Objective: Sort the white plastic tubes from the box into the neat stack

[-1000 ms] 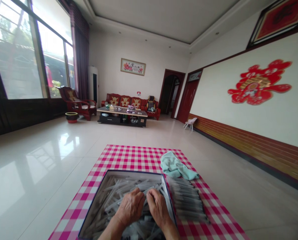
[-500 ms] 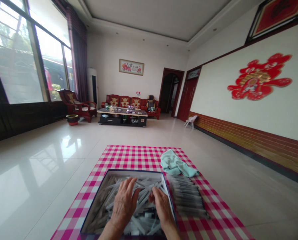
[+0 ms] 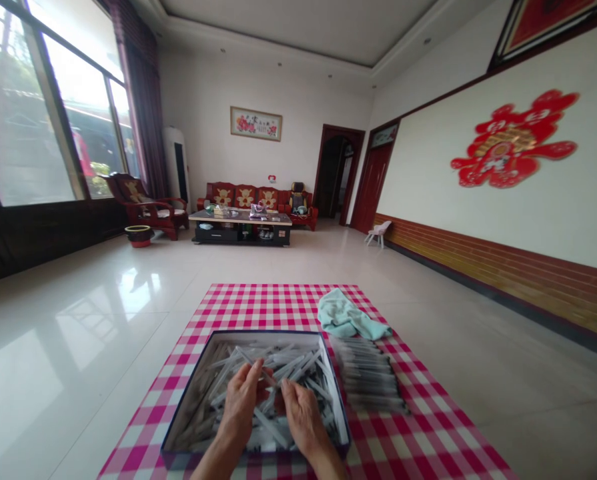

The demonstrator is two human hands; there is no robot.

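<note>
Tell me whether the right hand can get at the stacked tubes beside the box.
Probably yes: the right hand is inside the box, and only the box's low right wall stands between it and the stacked tubes, so it would need to lift over that rim.

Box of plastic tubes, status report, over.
Left hand, right hand in the box, among loose clear plastic tubes. Lined-up tubes beside it. Nothing blocking.

A low coffee table (image 3: 240, 228) stands on the polished tile floor (image 3: 78, 313), which shines with daylight. Behind it runs a red wooden sofa (image 3: 243, 197). To its left are a carved armchair (image 3: 145, 215) and tall windows (image 3: 48, 100) with dark curtains (image 3: 141, 100). To its right, a dark red door (image 3: 371, 179) opens off a cream wall (image 3: 543, 207) bearing a red paper-cut decoration (image 3: 511, 140).
</note>
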